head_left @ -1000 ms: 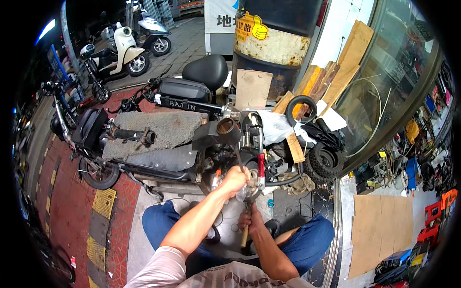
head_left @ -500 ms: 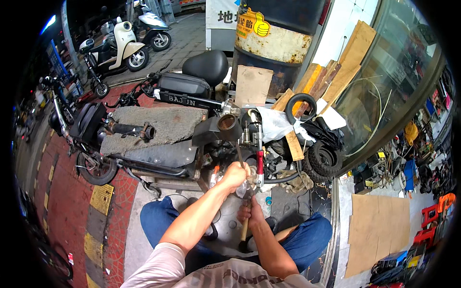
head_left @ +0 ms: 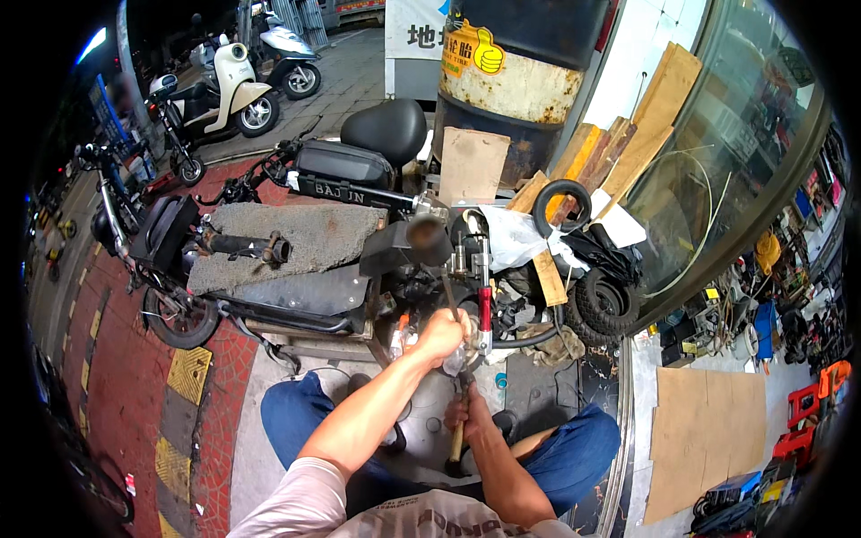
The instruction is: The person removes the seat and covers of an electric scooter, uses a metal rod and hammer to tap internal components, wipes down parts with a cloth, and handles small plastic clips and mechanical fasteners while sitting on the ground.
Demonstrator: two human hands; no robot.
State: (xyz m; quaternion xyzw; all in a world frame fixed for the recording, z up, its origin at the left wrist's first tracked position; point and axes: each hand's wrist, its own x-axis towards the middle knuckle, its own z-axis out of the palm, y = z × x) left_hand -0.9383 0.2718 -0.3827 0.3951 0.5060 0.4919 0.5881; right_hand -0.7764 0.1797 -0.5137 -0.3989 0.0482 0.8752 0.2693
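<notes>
My left hand [head_left: 441, 335] is closed on an upright metal bar [head_left: 450, 291] beneath a dark bracket [head_left: 386, 255] whose round top is blurred. Below it, my right hand [head_left: 468, 411] grips a wooden-handled tool [head_left: 456, 444], held upright; its head is hard to make out. Just right of my left hand stands a red and silver shock absorber [head_left: 485, 314] among dark machine parts. A clear plastic bottle with an orange top [head_left: 402, 327] is behind my left hand. A small teal object [head_left: 500, 380] lies on the ground right of my right hand.
A carpet-topped cart [head_left: 327, 235] with a metal tube stands left, before parked scooters [head_left: 235, 94]. Behind are a rusty drum [head_left: 511, 85], cardboard and planks [head_left: 653, 99]. Tires [head_left: 603, 300] lean by a glass door [head_left: 708, 197]; a cardboard sheet [head_left: 708, 439] lies right, near piled tools.
Both hands keep nearly the same places and grips, with only slight shifts of my left hand. The round top of the bracket is more blurred now.
</notes>
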